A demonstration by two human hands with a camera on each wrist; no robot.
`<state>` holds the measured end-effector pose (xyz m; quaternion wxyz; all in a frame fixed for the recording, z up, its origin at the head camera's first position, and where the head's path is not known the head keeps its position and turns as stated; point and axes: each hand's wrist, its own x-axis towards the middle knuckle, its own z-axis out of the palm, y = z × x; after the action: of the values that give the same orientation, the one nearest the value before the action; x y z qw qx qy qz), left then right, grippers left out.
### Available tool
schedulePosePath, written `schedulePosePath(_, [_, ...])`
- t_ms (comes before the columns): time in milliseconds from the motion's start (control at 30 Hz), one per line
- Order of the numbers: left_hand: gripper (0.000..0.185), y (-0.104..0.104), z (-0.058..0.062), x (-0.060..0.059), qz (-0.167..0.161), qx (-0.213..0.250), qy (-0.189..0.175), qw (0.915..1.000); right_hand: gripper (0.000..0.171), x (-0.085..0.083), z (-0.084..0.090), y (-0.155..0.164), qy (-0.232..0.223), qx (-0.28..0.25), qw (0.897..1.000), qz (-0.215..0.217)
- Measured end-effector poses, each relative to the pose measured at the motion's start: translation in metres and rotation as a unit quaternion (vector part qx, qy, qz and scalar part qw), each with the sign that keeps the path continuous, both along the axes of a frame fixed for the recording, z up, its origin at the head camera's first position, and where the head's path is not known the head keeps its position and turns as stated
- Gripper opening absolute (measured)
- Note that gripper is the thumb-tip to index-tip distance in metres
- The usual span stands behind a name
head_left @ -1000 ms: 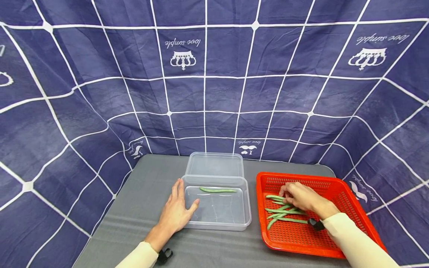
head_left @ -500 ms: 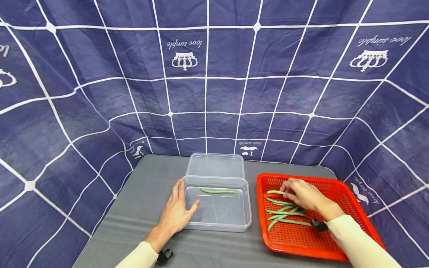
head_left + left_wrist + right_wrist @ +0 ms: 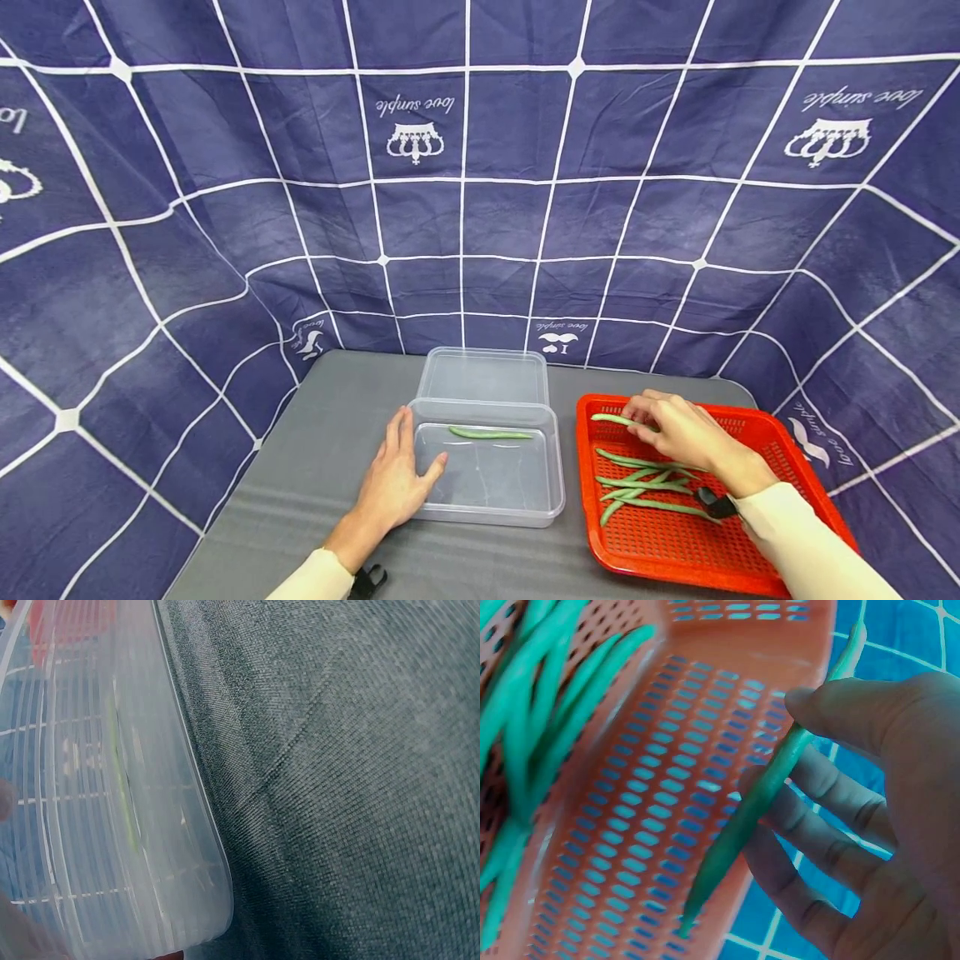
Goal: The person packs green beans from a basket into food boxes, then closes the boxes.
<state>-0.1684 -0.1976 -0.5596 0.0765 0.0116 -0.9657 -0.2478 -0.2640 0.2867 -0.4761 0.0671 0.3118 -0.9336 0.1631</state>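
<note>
My right hand point(image 3: 678, 427) pinches one green bean point(image 3: 769, 780) between thumb and fingers, over the far left part of the red basket point(image 3: 622, 554). Several other green beans point(image 3: 648, 483) lie crossed over one another on the basket's floor, nearer to me than the hand. My left hand point(image 3: 397, 475) rests along the left side of the clear plastic container point(image 3: 517, 523), fingers stretched and thumb over its rim. Inside the container, near its far wall, lies a single green bean point(image 3: 491, 433). In the left wrist view that bean shows faintly through the container wall point(image 3: 187, 862).
A clear lid point(image 3: 483, 372) lies flat behind the container. Container and basket stand side by side on a grey cloth point(image 3: 300, 517). A navy cloth with white lines point(image 3: 495, 217) hangs behind and along both sides.
My right hand has drawn one bean away from the pile, toward the basket's far side and slightly up. The left hand stays at the container.
</note>
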Motion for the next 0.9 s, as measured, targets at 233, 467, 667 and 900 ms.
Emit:
schedulePosePath(233, [0.11,0.004,0.001,-0.002,-0.009,0.002,-0.007,0.9999,0.019,0.007,0.013,-0.014,0.01,0.006,1.0,-0.016])
schedulePosePath(467, [0.109,0.004,-0.002,0.003,-0.003,0.004,-0.015,0.9999,0.015,0.005,0.022,-0.046,-0.002,0.018,1.0,0.006])
schedulePosePath(667, [0.111,0.001,0.0,0.003,-0.003,0.004,-0.012,0.9999,0.014,-0.001,0.03,-0.077,0.009,0.022,0.999,0.033])
schedulePosePath(900, [0.111,0.0,0.001,0.002,-0.002,0.003,-0.011,0.9999,0.015,-0.005,0.03,-0.107,0.005,0.03,0.998,0.052])
